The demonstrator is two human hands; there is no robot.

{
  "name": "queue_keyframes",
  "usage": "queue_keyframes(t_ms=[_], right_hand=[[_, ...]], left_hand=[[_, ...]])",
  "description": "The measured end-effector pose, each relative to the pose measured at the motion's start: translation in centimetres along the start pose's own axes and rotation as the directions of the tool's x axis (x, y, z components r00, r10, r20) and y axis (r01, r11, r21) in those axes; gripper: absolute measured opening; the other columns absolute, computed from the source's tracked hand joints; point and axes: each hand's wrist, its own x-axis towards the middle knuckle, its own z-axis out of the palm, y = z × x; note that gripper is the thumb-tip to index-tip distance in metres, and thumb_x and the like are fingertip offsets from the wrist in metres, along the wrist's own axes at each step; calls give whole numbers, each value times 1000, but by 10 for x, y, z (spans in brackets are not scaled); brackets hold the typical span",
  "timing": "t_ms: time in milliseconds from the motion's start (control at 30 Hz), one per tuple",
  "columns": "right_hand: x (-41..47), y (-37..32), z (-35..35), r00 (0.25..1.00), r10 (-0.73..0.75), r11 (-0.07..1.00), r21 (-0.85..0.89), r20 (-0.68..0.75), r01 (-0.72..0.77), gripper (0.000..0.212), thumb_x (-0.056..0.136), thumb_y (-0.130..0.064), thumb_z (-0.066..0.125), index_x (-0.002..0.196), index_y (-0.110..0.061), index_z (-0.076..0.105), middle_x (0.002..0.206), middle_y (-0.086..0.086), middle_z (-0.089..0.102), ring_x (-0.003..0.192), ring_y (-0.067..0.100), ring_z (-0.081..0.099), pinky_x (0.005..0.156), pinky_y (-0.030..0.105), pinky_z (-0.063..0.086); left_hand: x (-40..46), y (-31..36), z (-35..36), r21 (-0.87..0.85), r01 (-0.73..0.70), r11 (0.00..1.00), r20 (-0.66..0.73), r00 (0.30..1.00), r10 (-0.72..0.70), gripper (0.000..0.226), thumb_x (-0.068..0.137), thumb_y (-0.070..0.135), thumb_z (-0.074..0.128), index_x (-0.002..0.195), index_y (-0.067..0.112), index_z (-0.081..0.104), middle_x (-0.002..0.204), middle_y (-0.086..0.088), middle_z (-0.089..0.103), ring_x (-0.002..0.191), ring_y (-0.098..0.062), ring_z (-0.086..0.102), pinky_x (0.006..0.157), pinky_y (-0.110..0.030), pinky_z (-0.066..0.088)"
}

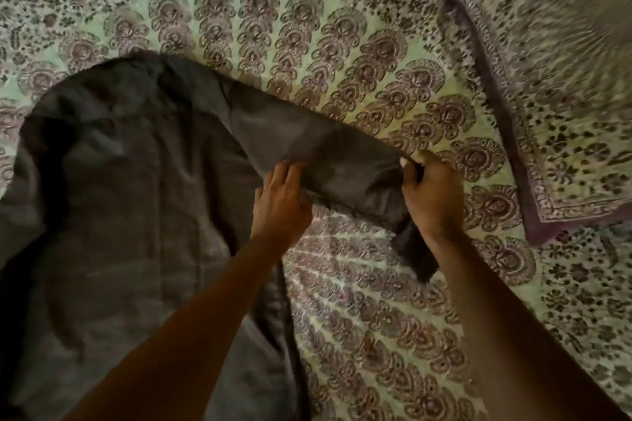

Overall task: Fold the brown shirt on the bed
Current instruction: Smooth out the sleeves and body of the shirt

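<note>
The brown shirt [130, 202] lies spread over the left half of the bed, its body flat and its right sleeve [342, 161] stretched out to the right. My right hand [432, 195] grips the cuff end of that sleeve, fingers curled round the cloth, and a bit of cuff hangs below the hand. My left hand [282, 205] rests on the sleeve near its middle with fingers spread and fairly straight, fingertips on the fabric.
The bed is covered by a green-and-purple patterned bedsheet [359, 318]. A pillow [564, 113] in matching print lies at the right, its purple border close to my right hand.
</note>
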Motion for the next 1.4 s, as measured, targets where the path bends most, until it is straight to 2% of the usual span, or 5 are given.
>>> queue_keyframes(t_ms=[300, 533, 733, 933, 1400], right_hand=[[156, 54, -22, 832, 14, 969, -212, 554, 125, 69, 61, -85, 71, 87, -23, 57, 88, 1, 60, 82, 24, 61, 68, 37, 50], [186, 114, -39, 562, 96, 975, -191, 821, 113, 59, 64, -62, 89, 94, -18, 64, 93, 0, 67, 88, 22, 66, 72, 34, 50], [190, 117, -65, 683, -48, 989, 130, 729, -69, 60, 58, -69, 86, 89, -22, 66, 90, -4, 64, 82, 17, 63, 71, 36, 50], [190, 117, -86, 364, 54, 979, -122, 930, 166, 31, 64, -50, 94, 70, -29, 73, 66, -21, 64, 70, 4, 56, 72, 30, 44], [150, 146, -87, 915, -120, 838, -455, 385, 302, 54, 98, -49, 63, 141, -17, 53, 109, 19, 70, 100, 39, 69, 74, 41, 54]], left_hand=[[103, 46, 26, 57, 74, 996, 223, 971, -85, 81, 98, 52, 53, 159, 45, 0, 172, 10, -4, 158, -31, 0, 119, -68, 15], [115, 51, 46, 110, 134, 985, 244, 957, -158, 79, 99, 51, 53, 162, 41, 5, 172, 7, -11, 158, -32, -9, 121, -65, 12], [117, 67, 64, 258, 54, 965, 138, 986, -92, 85, 95, 40, 61, 161, 38, 7, 172, 4, -7, 157, -33, -7, 119, -69, 11], [121, 76, 78, 233, 3, 973, 164, 986, -42, 88, 91, 24, 68, 161, 37, 16, 173, 1, 0, 157, -37, 2, 118, -69, 21], [129, 110, 71, 281, -62, 958, 218, 976, 0, 73, 99, 49, 53, 160, 31, 18, 171, -9, 3, 155, -45, 3, 117, -69, 20]])
